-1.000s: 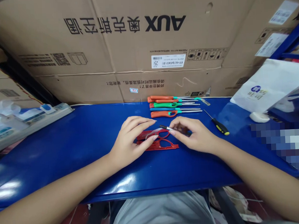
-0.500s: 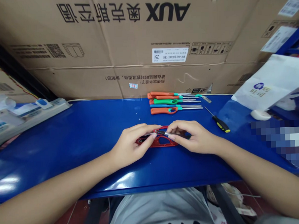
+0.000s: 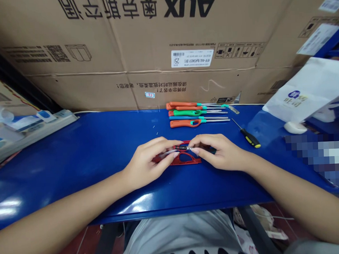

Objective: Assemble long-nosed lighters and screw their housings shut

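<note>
My left hand point(image 3: 152, 157) is closed in a pinch on a small black lighter part point(image 3: 181, 147) with a metallic end. A thin whitish strip point(image 3: 168, 152) shows between thumb and forefinger. From the other side, the thumb and forefinger of my right hand point(image 3: 217, 151) pinch the metallic end. Just below the fingers, a red lighter casing half point(image 3: 185, 162) with an oval trigger opening lies on the blue table. Another red casing piece point(image 3: 184, 143) lies behind it, partly hidden by my fingers.
Several stick lighters point(image 3: 184, 123) lie in a row behind my hands. A black-and-yellow screwdriver point(image 3: 250, 138) is to the right. Power strips point(image 3: 59, 124) stand at left, a white bag point(image 3: 305, 91) at right. A large cardboard box point(image 3: 144, 64) walls the back.
The black part and its metallic end have shifted slightly between my fingertips, and more of the whitish strip shows. Both hands stay over the red casing; the whole view has shifted slightly.
</note>
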`<state>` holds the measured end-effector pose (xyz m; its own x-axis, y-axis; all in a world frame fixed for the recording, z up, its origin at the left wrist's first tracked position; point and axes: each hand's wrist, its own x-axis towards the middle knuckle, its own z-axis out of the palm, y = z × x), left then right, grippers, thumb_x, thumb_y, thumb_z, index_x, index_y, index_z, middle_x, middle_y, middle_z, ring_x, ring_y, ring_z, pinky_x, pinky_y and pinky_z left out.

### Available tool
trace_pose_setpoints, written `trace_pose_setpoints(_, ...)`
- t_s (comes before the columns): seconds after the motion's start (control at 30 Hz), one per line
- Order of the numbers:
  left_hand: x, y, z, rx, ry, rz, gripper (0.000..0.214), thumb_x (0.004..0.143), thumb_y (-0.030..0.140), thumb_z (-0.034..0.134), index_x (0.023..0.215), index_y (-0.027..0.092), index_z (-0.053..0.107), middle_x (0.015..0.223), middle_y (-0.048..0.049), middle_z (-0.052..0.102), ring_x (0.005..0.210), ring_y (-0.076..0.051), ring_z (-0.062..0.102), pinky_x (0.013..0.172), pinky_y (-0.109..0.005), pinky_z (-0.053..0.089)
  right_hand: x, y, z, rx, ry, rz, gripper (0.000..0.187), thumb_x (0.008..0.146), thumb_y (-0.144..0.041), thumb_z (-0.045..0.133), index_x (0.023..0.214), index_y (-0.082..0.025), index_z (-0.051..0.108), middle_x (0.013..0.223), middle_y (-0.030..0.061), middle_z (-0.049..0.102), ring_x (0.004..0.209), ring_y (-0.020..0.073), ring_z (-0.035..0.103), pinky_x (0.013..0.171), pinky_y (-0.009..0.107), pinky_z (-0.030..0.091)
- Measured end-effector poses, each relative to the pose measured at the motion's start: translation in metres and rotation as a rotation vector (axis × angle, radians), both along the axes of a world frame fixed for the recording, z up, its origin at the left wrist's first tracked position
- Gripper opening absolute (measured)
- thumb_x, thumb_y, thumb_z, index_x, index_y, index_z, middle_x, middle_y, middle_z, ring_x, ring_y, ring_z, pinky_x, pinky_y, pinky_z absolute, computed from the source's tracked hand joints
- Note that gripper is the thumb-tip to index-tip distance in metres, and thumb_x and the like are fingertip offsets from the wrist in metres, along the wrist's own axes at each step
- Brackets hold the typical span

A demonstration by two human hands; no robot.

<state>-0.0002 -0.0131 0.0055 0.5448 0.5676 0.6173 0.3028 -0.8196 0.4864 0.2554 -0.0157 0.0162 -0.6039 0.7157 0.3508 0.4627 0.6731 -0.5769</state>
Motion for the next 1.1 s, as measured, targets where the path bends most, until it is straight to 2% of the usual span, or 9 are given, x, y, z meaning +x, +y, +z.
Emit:
trace_pose_setpoints(0.17,-0.0019,0.0033,-0.0001,0.067,-0.041,-0.025,0.026,0.094,0.01,0.062,0.117,0.017,0.072,0.095,-0.0054,0.071,0.082,-0.012,0.066,0.075,-0.022,0.054,0.0018,0.001,-0.0008,0.077,-0.028,0.037,0.018,0.101,-0.024,0.05,0.108,-0.019,0.067,0.1,0.0044,0.075,0.086,0.0134,0.068,0.079,0.024,0.051)
trace_pose_setpoints(0.3,-0.0021,0.0038,-0.0006,0.087,-0.037,-0.038,0.026,0.094,0.008,0.061,0.116,0.015,0.073,0.093,-0.0063,0.07,0.082,-0.012,0.067,0.074,-0.021,0.054,0.001,0.0014,-0.0006,0.094,-0.032,0.051,0.017,0.101,-0.023,0.052,0.106,-0.018,0.068,0.099,0.0038,0.076,0.086,0.0127,0.069,0.08,0.022,0.051)
trace_pose_setpoints(0.47,-0.0009,-0.0002,0.0002,0.03,-0.042,-0.04,0.029,0.092,0.01,0.061,0.12,0.013,0.071,0.093,-0.0061,0.069,0.063,-0.008,0.057,0.06,-0.02,0.05,0.0017,0.0014,-0.0005,0.111,-0.03,0.042,0.016,0.1,-0.022,0.053,0.105,-0.018,0.068,0.098,0.0033,0.076,0.085,0.0121,0.07,0.077,0.021,0.051)
trace_pose_setpoints(0.77,-0.0013,0.0022,-0.0029,0.017,-0.026,-0.014,0.024,0.092,0.013,0.066,0.115,0.014,0.072,0.096,-0.0069,0.074,0.078,-0.012,0.066,0.069,-0.021,0.053,0.0026,0.0035,-0.0007,0.128,-0.049,0.045,0.016,0.1,-0.02,0.053,0.105,-0.017,0.068,0.099,0.0035,0.076,0.086,0.0114,0.069,0.078,0.021,0.05)
trace_pose_setpoints(0.83,-0.0013,0.0028,-0.0035,0.026,-0.034,-0.021,0.022,0.092,0.012,0.066,0.113,0.013,0.073,0.096,-0.0073,0.074,0.08,-0.012,0.068,0.07,-0.021,0.053,0.0027,0.0026,-0.0004,0.113,-0.041,0.041,0.017,0.1,-0.021,0.053,0.107,-0.017,0.068,0.097,0.0032,0.076,0.083,0.0109,0.068,0.075,0.02,0.049)
trace_pose_setpoints(0.97,-0.001,0.0031,-0.0037,0.07,-0.039,-0.02,0.021,0.091,0.011,0.068,0.111,0.012,0.074,0.094,-0.0073,0.074,0.078,-0.012,0.068,0.07,-0.02,0.054,0.0011,-0.0011,0.0004,0.036,-0.011,0.033,0.015,0.097,-0.025,0.058,0.106,-0.017,0.067,0.078,-0.0009,0.07,0.062,0.008,0.059,0.058,0.018,0.045)
trace_pose_setpoints(1.1,-0.0008,0.0026,-0.0044,0.099,-0.037,-0.048,0.023,0.091,0.009,0.068,0.113,0.012,0.074,0.095,-0.0076,0.074,0.082,-0.012,0.07,0.075,-0.019,0.055,-0.001,-0.0021,-0.0009,0.081,-0.026,0.037,0.009,0.096,-0.024,0.061,0.098,-0.017,0.067,0.077,-0.0013,0.068,0.062,0.008,0.057,0.06,0.019,0.045)
